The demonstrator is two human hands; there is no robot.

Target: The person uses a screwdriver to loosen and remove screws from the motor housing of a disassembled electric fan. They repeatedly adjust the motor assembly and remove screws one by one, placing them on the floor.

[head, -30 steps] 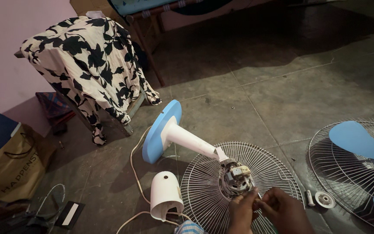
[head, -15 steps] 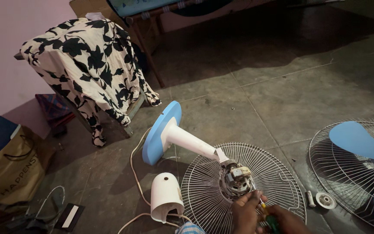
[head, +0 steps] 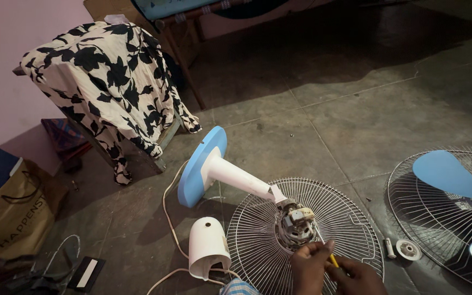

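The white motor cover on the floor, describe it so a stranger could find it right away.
Start at the wire fan guard lying flat on the floor with the bare motor at its middle. Just left of its rim stands the motor cover, a small rounded white plastic shell, the only solid white dome there.

Both hands are cut off by the bottom edge: only the top of the left hand and right hand shows, and the yellow-handled screwdriver between them is mostly covered by fingers, so its grip cannot be made out. The second fan's blue blades and wire guard run off the right edge. The dark clutter at lower left is too dim to identify.
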